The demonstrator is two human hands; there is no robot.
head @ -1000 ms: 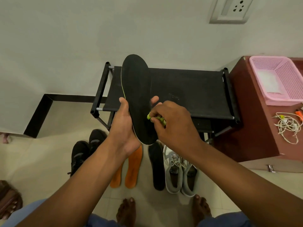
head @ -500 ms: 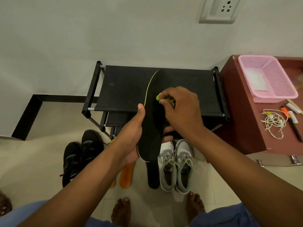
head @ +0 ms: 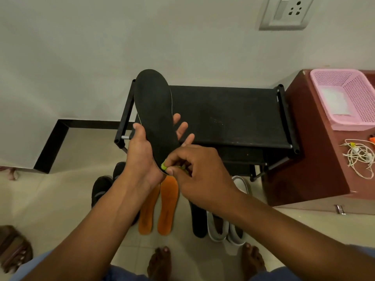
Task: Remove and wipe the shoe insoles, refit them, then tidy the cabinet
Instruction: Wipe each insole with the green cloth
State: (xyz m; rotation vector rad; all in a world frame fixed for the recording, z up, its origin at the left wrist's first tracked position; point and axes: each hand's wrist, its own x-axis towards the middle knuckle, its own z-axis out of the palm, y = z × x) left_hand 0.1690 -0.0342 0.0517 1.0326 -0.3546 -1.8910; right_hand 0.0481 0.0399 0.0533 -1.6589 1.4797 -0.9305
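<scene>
The black insole (head: 156, 116) stands nearly upright in the air in front of the black shoe rack (head: 229, 116), its long axis running from the rounded toe end at the top, leaning slightly left, down to the heel end at the bottom right. Its broad face is matte and dark, with a thin yellow-green line showing along its edges.

The left hand (head: 142, 157) holds the insole from below and behind: the thumb lies along the left edge, and the fingers (head: 182, 128) spread out straight behind the right edge, cradling it. The right hand (head: 198, 175) comes in from the right with its back upward, and its curled fingers pinch a small yellow-green cloth (head: 164, 167) against the heel end of the insole.

On the tiled floor below, two orange insoles (head: 160, 207) lie side by side, toes pointing toward the rack, flat and softly textured. Another black insole (head: 197, 222) lies just right of them, partly hidden by the right forearm, beside a pair of grey-and-white shoes (head: 225, 230). A pair of black shoes (head: 101, 189) stands to the left. To the right, a reddish-brown cabinet (head: 308, 159) carries a pink perforated basket (head: 349, 98) and a coiled white cable (head: 359, 157).
</scene>
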